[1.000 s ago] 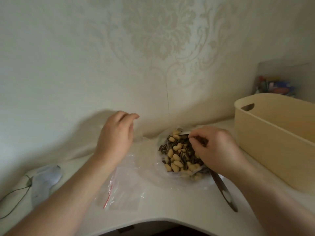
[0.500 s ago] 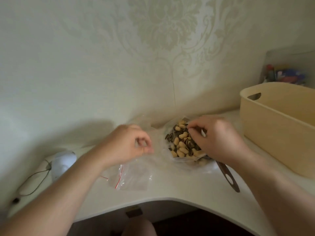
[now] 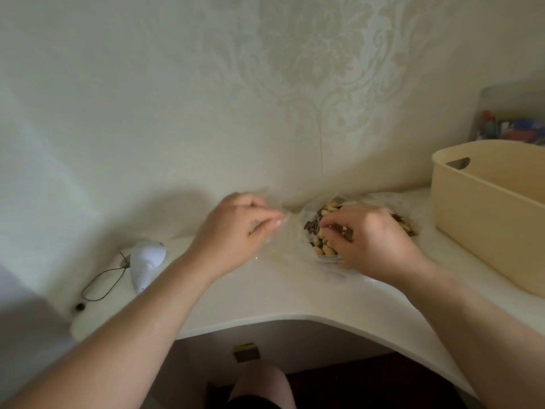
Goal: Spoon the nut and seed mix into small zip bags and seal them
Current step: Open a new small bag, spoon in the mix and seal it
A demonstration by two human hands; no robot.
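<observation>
Head view: zip bag [image 3: 275,231] pinched by left hand [image 3: 239,228] to open mouth; right hand [image 3: 362,234] clenched on nut mix [image 3: 320,228], ready for transfer.

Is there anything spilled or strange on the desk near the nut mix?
Some nuts and seeds lie to the right of the right hand, but blur hides whether they spilled or are inside the clear wrap. Also odd: the task needs a spoon, but none is visible, and the right hand's fingers rest directly in the nut mix.
</observation>
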